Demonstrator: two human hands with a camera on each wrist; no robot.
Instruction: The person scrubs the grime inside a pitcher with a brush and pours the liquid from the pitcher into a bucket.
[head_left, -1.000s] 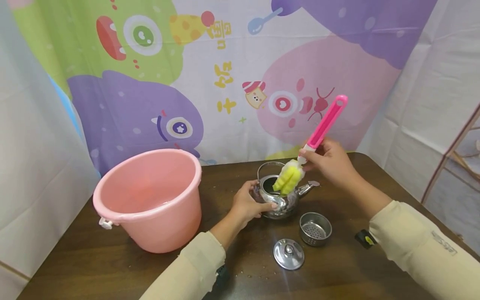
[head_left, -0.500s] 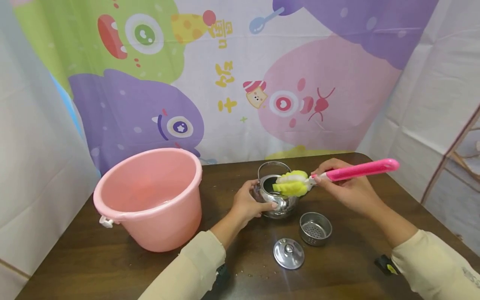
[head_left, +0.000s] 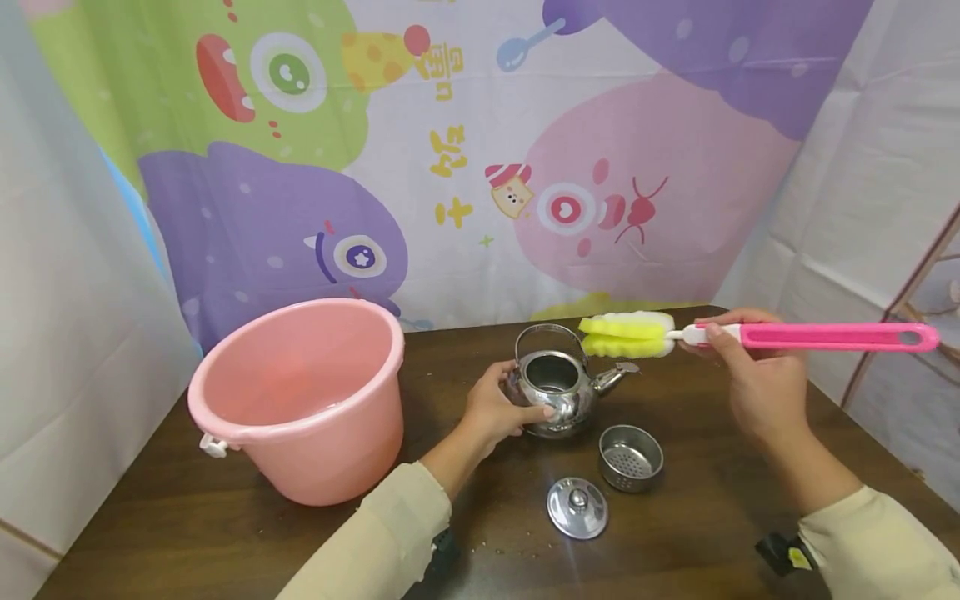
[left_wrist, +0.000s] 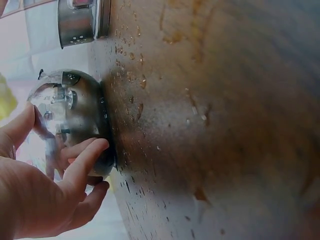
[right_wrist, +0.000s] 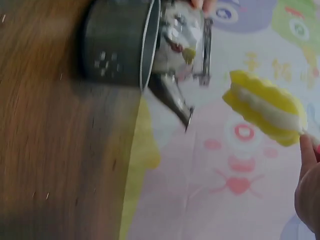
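Kettle [head_left: 573, 408], brush [head_left: 795, 337], strainer [head_left: 630, 482], lid [head_left: 576, 518] and bucket [head_left: 330, 458], one of each

Home-like corner in front of me, room type uncertain. Evidence: cartoon-printed curtain [head_left: 465, 275] behind the wooden desk [head_left: 225, 542], pale side sheets [head_left: 847, 200], pink bucket [head_left: 330, 454], steel kettle [head_left: 573, 407].

The dark wooden tabletop [head_left: 195, 533], speckled with drops [left_wrist: 142, 82], bears a pink bucket [head_left: 330, 450], steel kettle [head_left: 573, 407], perforated cup [head_left: 631, 477] and, just beside that, a knobbed lid [head_left: 577, 515].
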